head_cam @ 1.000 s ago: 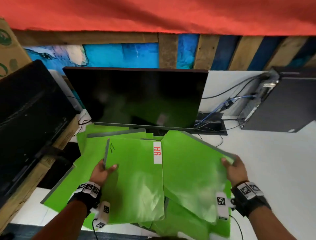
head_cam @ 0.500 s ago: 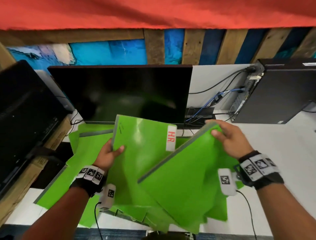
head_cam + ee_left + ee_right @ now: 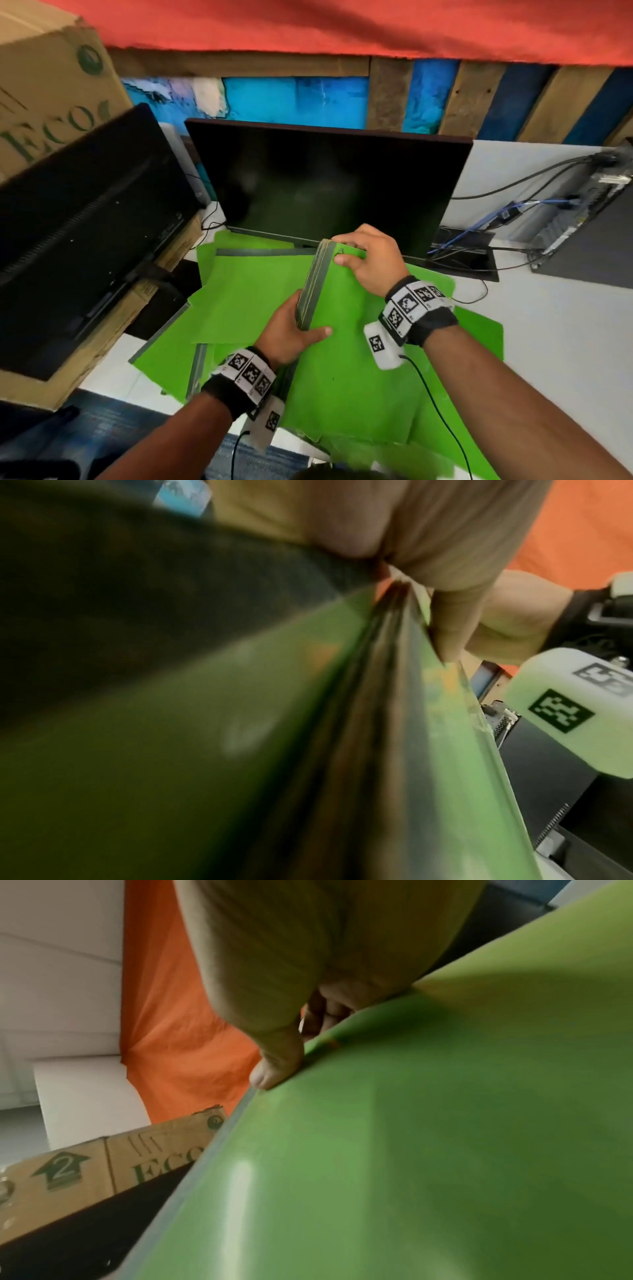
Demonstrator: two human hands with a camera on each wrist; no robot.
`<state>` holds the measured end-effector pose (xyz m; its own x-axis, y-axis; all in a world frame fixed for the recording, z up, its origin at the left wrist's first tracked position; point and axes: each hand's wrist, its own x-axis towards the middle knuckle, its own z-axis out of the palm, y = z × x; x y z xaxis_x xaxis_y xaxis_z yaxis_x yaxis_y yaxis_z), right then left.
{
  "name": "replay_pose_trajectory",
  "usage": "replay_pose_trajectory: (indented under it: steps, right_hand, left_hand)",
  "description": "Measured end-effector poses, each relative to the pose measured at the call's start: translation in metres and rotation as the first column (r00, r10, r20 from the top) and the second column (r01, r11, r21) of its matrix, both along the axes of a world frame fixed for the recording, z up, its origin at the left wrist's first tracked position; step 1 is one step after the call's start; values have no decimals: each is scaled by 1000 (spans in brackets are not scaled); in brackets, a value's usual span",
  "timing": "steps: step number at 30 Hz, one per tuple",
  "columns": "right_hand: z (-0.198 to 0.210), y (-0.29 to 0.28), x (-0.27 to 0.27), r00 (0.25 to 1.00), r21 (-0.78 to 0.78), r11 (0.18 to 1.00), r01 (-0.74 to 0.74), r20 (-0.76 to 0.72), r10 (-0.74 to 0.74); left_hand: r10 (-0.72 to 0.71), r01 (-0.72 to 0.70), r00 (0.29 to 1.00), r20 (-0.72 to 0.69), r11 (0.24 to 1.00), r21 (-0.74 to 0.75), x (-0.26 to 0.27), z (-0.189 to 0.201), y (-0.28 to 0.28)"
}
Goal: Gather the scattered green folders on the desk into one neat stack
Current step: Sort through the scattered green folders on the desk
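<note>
The cardboard box (image 3: 51, 102) at the far left carries green print reading "ECO", cut off past those letters; the right wrist view catches the same word and an arrow with a "2" in it. No writing shows on any folder from here.

Both hands hold a bundle of green folders (image 3: 342, 342) tipped up on edge above the desk (image 3: 548, 342), spines uppermost. The left hand (image 3: 287, 337) grips the near end of the spines, thumb lying across the green cover and fingers hidden behind the bundle. The right hand (image 3: 370, 260) pinches the far top corner, fingers curled over the spines, thumb pressed to the cover. How many folders the bundle holds I cannot tell; the left wrist view blurs the grey edges together.

More loose folders (image 3: 246, 294) lie fanned flat on the desk beneath and to the left, overlapping, their lower edges cut off by the arms. Behind them stands a dark monitor (image 3: 325, 192), its base hidden, with a second dark screen (image 3: 85, 222) at the left, partly out of frame. At the right, cables (image 3: 496, 219) run to a black computer case (image 3: 589, 246) cropped by the edge.
</note>
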<state>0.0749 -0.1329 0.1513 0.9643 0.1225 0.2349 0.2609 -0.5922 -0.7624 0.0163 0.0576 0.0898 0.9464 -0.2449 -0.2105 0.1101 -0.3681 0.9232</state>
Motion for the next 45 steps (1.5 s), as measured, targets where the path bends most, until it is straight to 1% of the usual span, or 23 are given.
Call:
replay_pose_trajectory:
  steps: [3,5,6,8,10,12,16,20,21,22,23,25,27,28,29,33,35,37,38,39,41,43,45]
  right_hand:
    - [-13,6,1,1000,-26,999,31,4,-31]
    - [-31,-3,-3,989,-59,987,151,-4,-151]
    - [-45,-9,-6,968,-50,969,243,-58,-246]
    - [-70,-19,-19,879,-4,921,391,-295,-374]
    - [-91,-14,-34,756,85,896,436,-575,-313]
    - [-102,-1,-44,680,126,903,412,-702,-212]
    - [-114,11,-41,645,53,890,454,-708,-287]
    - [-118,7,-37,646,53,922,384,-729,-227]
    - [-121,4,-38,655,40,918,394,-713,-250]
    - [-125,-4,-40,648,-21,913,408,-698,-306]
    - [-133,-15,-40,628,-146,895,421,-665,-404]
    - [-149,-42,-47,514,-427,772,471,-578,-634]
    - [-157,-66,-58,366,-554,653,517,-546,-753]
    - [-161,-73,-62,317,-576,636,513,-561,-764]
    - [-168,-78,-65,306,-577,643,504,-577,-757]
    - [-177,-81,-64,355,-575,671,468,-573,-738]
    - [-179,-88,-64,322,-580,689,435,-614,-721]
    - [-185,-105,-71,260,-506,724,468,-705,-660]
    - [-185,-111,-74,257,-454,758,469,-750,-609]
    - [-184,-115,-76,276,-392,778,491,-777,-566]
    - [-180,-128,-82,368,-267,766,585,-754,-544]
    - [-169,-147,-90,434,-148,702,697,-692,-576]
    - [-161,-170,-97,455,-138,678,722,-643,-616]
  left_hand:
    - [82,-82,996,19,997,-13,-2,-5,13]
    - [171,-171,985,13,985,-22,0,-6,29]
    - [210,-210,978,-2,977,-38,2,-8,38]
    - [256,-258,966,-34,962,-85,5,-11,55]
    - [290,-296,955,-59,945,-139,8,-15,64]
    - [330,-342,939,-92,919,-197,10,-21,65]
    - [388,-418,907,-165,878,-232,8,-34,63]
    - [380,-412,908,-175,886,-212,3,-45,77]
    - [377,-407,910,-172,891,-201,2,-46,83]
    - [376,-401,913,-155,897,-187,2,-46,90]
    - [375,-396,916,-144,903,-168,2,-45,98]
    - [386,-404,911,-143,905,-132,2,-46,115]
    - [405,-424,902,-149,896,-129,2,-50,131]
    - [414,-435,896,-157,890,-136,2,-52,137]
    - [419,-443,892,-170,886,-138,2,-54,140]
    - [433,-462,881,-191,875,-144,2,-60,136]
    - [430,-455,885,-177,880,-139,5,-62,129]
    - [400,-420,905,-145,895,-148,8,-61,118]
    - [392,-410,910,-134,899,-154,8,-62,114]
    - [394,-410,911,-124,900,-148,9,-61,113]
    - [401,-415,909,-115,898,-149,8,-60,111]
    - [387,-400,916,-107,904,-152,10,-59,108]
    - [370,-382,924,-98,910,-160,11,-57,105]
